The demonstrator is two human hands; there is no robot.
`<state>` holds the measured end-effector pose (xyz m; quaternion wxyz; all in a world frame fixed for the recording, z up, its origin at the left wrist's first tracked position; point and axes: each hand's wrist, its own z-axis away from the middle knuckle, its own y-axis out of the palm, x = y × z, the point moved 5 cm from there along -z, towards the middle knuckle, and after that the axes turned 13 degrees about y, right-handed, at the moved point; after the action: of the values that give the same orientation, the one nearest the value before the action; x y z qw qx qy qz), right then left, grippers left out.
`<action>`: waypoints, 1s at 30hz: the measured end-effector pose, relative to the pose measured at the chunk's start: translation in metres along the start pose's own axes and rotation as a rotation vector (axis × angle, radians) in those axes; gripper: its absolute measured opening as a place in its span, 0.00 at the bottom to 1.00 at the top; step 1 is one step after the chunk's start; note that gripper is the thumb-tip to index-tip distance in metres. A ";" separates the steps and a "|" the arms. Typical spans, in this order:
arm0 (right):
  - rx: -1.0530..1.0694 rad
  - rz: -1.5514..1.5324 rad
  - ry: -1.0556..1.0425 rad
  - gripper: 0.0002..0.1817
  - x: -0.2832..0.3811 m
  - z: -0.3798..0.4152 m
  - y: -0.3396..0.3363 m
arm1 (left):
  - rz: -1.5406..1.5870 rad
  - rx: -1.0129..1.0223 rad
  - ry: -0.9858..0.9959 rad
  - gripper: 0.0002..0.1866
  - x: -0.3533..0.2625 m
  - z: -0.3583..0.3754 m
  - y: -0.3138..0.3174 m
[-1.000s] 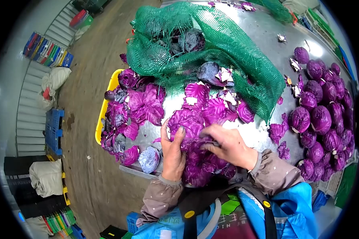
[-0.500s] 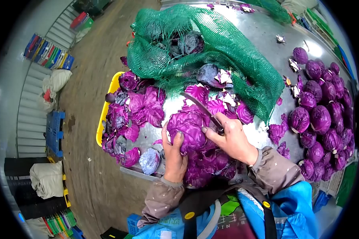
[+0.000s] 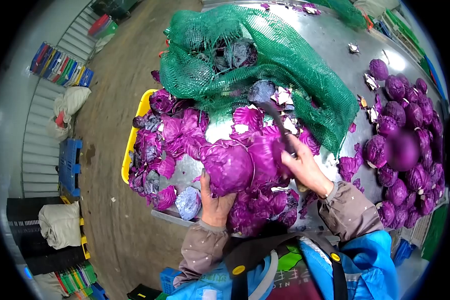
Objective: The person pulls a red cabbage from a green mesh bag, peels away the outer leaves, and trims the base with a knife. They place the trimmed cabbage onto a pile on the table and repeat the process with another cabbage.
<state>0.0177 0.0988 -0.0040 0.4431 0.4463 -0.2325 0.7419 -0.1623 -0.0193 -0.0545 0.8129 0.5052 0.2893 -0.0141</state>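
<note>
My left hand (image 3: 215, 204) grips a red cabbage (image 3: 226, 167) from below and the left, thumb up along its side. In my right hand (image 3: 305, 167) is a dark-bladed knife (image 3: 277, 119), its blade pointing up and left. A loose outer leaf (image 3: 266, 156) stands away from the cabbage's right side, close against my right fingers, which partly hide how it is held. Beneath the cabbage lies a heap of purple leaves (image 3: 257, 207). Beyond it, a green mesh bag (image 3: 305, 85) holds darker cabbages (image 3: 241, 54).
At the right of the metal table (image 3: 330, 47) is a pile of peeled red cabbages (image 3: 414, 177). A yellow crate (image 3: 127, 159) edges the leaf scraps (image 3: 152, 145) at the left. Blue pallets (image 3: 70, 167) stand by the wall across the floor.
My right hand has moved slightly right and down, and an outer leaf has come away from the cabbage's right side. The cabbage has shifted a little left.
</note>
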 end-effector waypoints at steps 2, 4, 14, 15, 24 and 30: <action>0.242 -0.073 0.096 0.30 0.011 0.010 0.021 | 0.000 0.028 -0.052 0.36 0.003 0.002 0.001; 0.302 0.026 0.001 0.35 0.010 0.012 0.034 | 0.008 0.057 -0.096 0.38 0.004 0.000 0.006; 0.117 0.178 -0.373 0.28 0.018 0.016 0.023 | 0.150 0.342 -0.354 0.49 0.008 0.010 0.020; 0.177 0.090 -0.309 0.28 0.015 0.015 0.022 | 0.294 0.469 -0.374 0.44 0.005 0.011 0.028; 0.194 0.201 -0.067 0.22 0.005 0.006 0.014 | -0.922 0.483 0.250 0.51 0.001 -0.014 0.024; -0.078 0.652 -0.390 0.19 -0.028 0.015 -0.001 | -1.574 0.594 0.568 0.43 0.032 -0.005 0.027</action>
<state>0.0312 0.0758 -0.0215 0.1478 0.4647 -0.4702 0.7356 -0.1298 0.0072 -0.0494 0.3005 0.3344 0.7281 -0.5174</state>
